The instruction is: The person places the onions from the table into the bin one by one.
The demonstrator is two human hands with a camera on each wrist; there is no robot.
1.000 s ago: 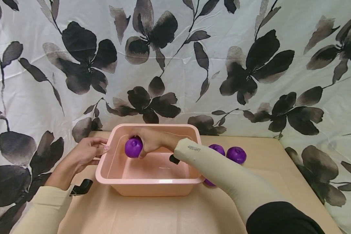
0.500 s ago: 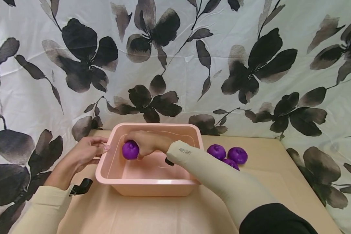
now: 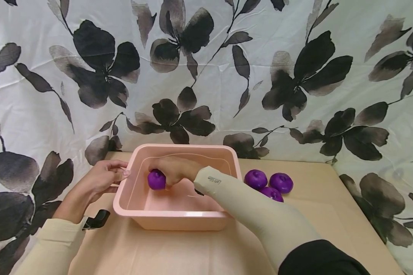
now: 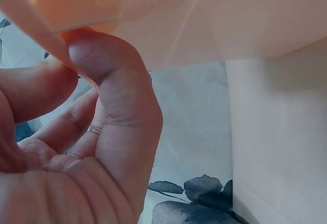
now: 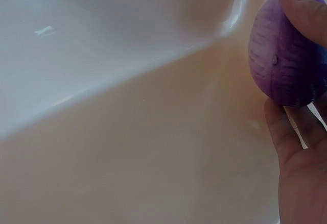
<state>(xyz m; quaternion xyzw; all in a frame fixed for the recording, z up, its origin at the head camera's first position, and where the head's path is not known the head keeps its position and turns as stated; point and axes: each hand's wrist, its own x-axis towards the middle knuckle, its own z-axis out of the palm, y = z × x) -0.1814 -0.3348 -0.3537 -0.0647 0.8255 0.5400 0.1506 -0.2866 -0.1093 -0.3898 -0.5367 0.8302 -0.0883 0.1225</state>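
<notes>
A pink plastic tub (image 3: pixel 179 214) stands on the table, its inner corner filling much of the right wrist view. My left hand (image 3: pixel 101 177) pinches the tub's left rim, with thumb and finger on either side of the edge (image 4: pixel 43 40) in the left wrist view. Inside the tub, near its left end, my right hand (image 3: pixel 175 169) grips a round, glossy purple ball (image 3: pixel 156 180) with a small nub. The right wrist view shows fine ridges on this ball (image 5: pixel 278 55), held between the thumb and the fingers beneath.
Several similar purple balls sit together right of the tub: one at the back left (image 3: pixel 256 179), another on the right (image 3: pixel 281 183), and a third (image 3: pixel 272 193) partly behind the right sleeve. A floral cloth (image 3: pixel 223 76) hangs behind the beige table (image 3: pixel 199 252).
My right hand has moved lower into the tub with the purple ball. The right forearm has shifted, uncovering more of the balls on the right. My left hand stays on the rim.
</notes>
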